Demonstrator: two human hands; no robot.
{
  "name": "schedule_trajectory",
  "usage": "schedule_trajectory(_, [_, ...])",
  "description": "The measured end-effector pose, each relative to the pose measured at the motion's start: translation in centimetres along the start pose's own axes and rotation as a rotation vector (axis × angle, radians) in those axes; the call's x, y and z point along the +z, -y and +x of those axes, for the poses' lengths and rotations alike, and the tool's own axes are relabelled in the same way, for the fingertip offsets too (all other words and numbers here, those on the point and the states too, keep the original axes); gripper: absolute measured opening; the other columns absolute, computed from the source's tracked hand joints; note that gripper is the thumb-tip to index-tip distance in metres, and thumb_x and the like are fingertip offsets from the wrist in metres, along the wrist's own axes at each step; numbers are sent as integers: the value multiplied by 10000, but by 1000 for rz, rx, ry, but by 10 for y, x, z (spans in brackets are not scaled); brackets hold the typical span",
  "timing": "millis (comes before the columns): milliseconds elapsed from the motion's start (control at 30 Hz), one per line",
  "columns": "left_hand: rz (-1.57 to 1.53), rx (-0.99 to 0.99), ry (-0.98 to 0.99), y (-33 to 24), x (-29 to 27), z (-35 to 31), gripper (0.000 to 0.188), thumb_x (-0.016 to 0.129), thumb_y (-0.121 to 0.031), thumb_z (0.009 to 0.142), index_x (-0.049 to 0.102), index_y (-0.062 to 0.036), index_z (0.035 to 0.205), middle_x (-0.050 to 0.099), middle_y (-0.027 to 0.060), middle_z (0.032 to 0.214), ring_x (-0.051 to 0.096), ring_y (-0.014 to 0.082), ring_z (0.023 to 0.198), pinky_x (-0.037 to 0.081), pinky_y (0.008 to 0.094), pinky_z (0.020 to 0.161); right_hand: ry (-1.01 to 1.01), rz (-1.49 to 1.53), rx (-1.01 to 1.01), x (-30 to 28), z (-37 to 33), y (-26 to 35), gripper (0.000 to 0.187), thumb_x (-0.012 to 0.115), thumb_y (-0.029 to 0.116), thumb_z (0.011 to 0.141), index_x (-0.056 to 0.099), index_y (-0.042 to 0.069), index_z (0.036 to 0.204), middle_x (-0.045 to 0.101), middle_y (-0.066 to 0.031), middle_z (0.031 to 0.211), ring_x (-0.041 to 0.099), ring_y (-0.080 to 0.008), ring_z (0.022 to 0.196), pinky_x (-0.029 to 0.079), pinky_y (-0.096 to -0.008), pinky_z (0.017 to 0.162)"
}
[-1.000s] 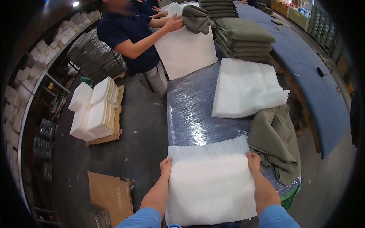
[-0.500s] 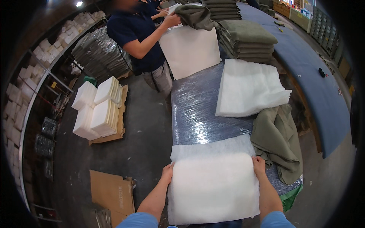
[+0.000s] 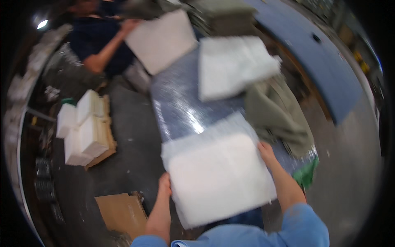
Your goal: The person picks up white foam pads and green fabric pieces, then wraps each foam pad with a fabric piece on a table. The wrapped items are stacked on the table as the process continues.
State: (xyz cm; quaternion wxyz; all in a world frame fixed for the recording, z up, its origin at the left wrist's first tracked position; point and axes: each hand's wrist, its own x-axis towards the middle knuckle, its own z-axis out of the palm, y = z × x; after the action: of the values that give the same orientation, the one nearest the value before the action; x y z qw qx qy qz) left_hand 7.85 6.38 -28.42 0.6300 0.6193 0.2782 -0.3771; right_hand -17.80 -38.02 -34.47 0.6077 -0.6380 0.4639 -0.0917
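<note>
A thick white foam cushion pad lies on a thin sheet of white batting, whose edge sticks out beyond its far side. My left hand is closed on the left side of pad and batting, the thumb toward the top. On the right side my right hand grips the edge in the same way; its fingertips are hidden beneath. The near edge of the pad is close to my body. Just past my right hand lies a crumpled olive-grey fabric cover.
A plastic-wrapped table carries a pile of white batting. Across it a co-worker handles another white pad. White foam blocks stand on the floor at left, flattened cardboard nearer. A long blue-topped table runs along the right.
My view has turned, and the scene appears shifted left and tilted. The pad and batting now lie at a slant, still between both hands, with the right side farther from me.
</note>
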Motion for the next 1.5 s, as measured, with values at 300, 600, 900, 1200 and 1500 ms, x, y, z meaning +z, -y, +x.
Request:
schedule_trajectory(300, [141,192,-193,17,13,18,263,545,-235,1066,639,-9,1163,703,94,1113,687,222,970,582,366,827,-153,-223,-57,13,-12,14,383,648,365,984,713,-10,1020,710,-138,863,618,-249,738,493,-406,705])
schedule_trajectory(600, [97,126,-106,43,-25,-28,217,525,-247,1081,627,-55,1067,693,61,1034,659,175,902,562,329,803,-17,-1,182,-10,-50,15,372,639,350,999,722,-5,1070,675,-52,828,559,-152,722,480,-330,675])
schedule_trajectory(900, [127,294,-161,62,-15,2,224,521,-258,1082,598,-62,1007,669,34,979,635,153,883,540,324,783,-129,-244,-78,4,-33,-2,366,617,357,1006,715,10,1071,732,-91,908,609,-194,764,500,-381,716])
schedule_trajectory(1200, [278,226,-254,111,-34,-75,345,454,-325,1108,606,-19,1070,659,50,1057,598,169,969,495,331,882,30,-181,93,-26,-95,-30,424,550,396,1053,666,-6,985,631,27,798,545,-112,752,460,-305,712])
schedule_trajectory(1500, [171,327,-234,125,-47,-77,415,421,-350,1115,630,10,1108,677,75,1067,598,169,946,496,344,855,-61,-7,162,-29,-119,-31,426,555,383,1047,668,-23,983,663,-46,905,565,-140,843,462,-350,744])
